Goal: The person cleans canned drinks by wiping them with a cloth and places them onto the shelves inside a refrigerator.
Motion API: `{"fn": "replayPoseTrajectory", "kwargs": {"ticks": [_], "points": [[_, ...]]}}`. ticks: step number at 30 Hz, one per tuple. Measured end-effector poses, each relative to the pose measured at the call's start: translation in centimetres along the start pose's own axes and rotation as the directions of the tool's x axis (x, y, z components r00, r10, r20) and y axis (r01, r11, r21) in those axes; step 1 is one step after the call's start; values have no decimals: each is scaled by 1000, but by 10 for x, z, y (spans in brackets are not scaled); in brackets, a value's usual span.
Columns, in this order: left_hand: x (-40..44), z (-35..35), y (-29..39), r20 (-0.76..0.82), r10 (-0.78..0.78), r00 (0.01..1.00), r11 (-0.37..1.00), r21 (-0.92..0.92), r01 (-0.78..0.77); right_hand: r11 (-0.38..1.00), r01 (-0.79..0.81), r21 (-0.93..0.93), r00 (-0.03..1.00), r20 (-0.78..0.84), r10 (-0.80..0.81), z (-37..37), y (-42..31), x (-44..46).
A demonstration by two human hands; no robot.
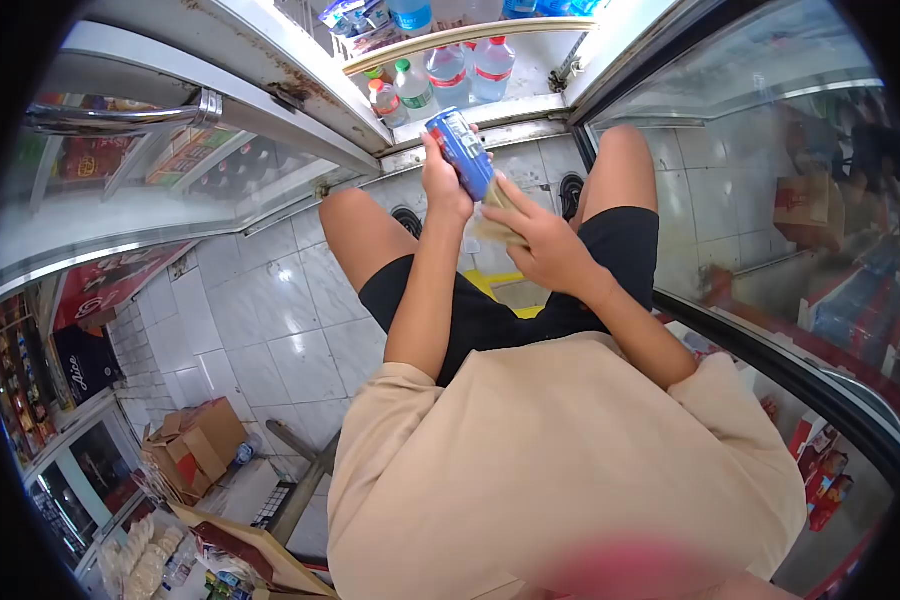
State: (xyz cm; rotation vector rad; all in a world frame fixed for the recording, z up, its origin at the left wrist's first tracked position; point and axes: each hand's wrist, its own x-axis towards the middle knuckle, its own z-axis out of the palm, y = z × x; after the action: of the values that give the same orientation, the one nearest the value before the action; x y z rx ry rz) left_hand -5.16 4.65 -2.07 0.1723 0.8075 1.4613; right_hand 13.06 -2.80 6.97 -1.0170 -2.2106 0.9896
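A blue can (460,150) with red and white print is tilted in front of the open refrigerator. Wrapped around its side is my left hand (444,182), closed. My right hand (552,242) grips a beige cloth (495,230), which is blurred by motion and touches the lower end of the can. Part of the cloth is hidden under my fingers. Both hands are above the floor, between my knees.
Several bottles (448,72) stand on the refrigerator's lower shelf. Its glass doors hang open, one left (260,185) and one right (705,190). A yellow stool (485,283) is under me. Cardboard boxes (195,450) sit on the tiled floor (285,320) at the lower left.
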Motion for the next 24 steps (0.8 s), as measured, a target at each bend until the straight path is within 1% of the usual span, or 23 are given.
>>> {"fn": "replayPoseTrajectory", "kwargs": {"ticks": [1, 2, 3, 4, 5, 6, 7, 8, 9, 10, 11, 12, 13, 14, 15, 16, 17, 18, 19, 20, 21, 23, 24], "points": [[-3, 11, 10, -1, 5, 1000, 1000, -4, -5, 997, -62, 38, 992, 110, 57, -5, 2, -10], [-6, 17, 15, -36, -7, 999, 997, -74, 4, 997, -61, 35, 992, 115, 57, -14, -1, -11], [-8, 22, 19, -70, -26, 997, 990, -142, 16, 958, -274, 83, 951, 173, 257, -28, -10, -10], [-8, 26, 21, -82, -38, 996, 985, -174, 24, 872, -476, 116, 866, 234, 442, -36, -15, -11], [-6, 23, 20, -75, -44, 996, 983, -179, 30, 871, -479, 109, 865, 228, 447, -38, -13, -8], [-1, 14, 14, 27, -17, 999, 993, -120, 21, 920, -341, 194, 939, 14, 345, -40, -9, 1], [3, 7, 6, 129, 4, 992, 998, -64, 4, 953, -181, 244, 950, -208, 233, -41, -5, 10], [8, 4, -3, 90, -4, 996, 995, -101, 13, 955, -182, 236, 949, -212, 233, -42, -2, 24], [4, 13, -4, 99, -4, 995, 994, -104, 15, 996, -47, 75, 938, -340, 69, -43, -1, 42], [-5, 22, -3, 89, -47, 995, 999, -17, 49, 992, 72, -102, 894, -434, -110, -43, 0, 55], [-14, 32, -2, 73, -89, 993, 994, 73, 84, 992, 71, -104, 893, -438, -109, -40, 3, 63], [-12, 33, -9, 148, -105, 983, 994, 31, 102, 995, 64, -83, 940, -328, -88, -35, 6, 70], [-10, 29, -11, 149, -105, 983, 994, 31, 101, 997, 56, -61, 975, -211, -67, -29, 7, 73], [-9, 24, -13, 178, -126, 976, 991, -28, 133, 985, 106, -139, 964, -227, -136, -22, 6, 73], [-8, 19, -12, 209, -142, 968, 983, -88, 163, 985, 109, -137, 965, -223, -137, -18, 5, 67], [-13, 23, -3, 156, -152, 976, 984, -64, 163, 994, 85, -66, 978, -187, -96, -18, 3, 58], [-11, 21, 3, 151, -144, 978, 985, -73, 156, 998, 58, 4, 988, -145, -57, -19, 0, 47], [-7, 15, 9, 142, -92, 986, 995, -15, 95, 999, -28, 37, 996, -87, 31, -23, -9, 32], [-9, 19, 17, 139, -42, 989, 998, 46, 36, 999, -26, 34, 996, -82, 29, -29, -11, 19], [-12, 26, 20, 149, -20, 989, 999, -27, 24, 991, -81, 107, 994, 83, 72, -38, -11, 6], [-10, 26, 20, 152, -17, 988, 999, -32, 22, 975, -148, 167, 964, 246, 104, -46, -12, 3], [-6, 27, 18, 168, -8, 986, 1000, -9, 10, 968, -167, 189, 959, 261, 115, -64, -12, 4], [-3, 24, 15, 186, -34, 982, 999, 17, 31, 959, -187, 215, 953, 276, 124, -75, -17, 7]]}}
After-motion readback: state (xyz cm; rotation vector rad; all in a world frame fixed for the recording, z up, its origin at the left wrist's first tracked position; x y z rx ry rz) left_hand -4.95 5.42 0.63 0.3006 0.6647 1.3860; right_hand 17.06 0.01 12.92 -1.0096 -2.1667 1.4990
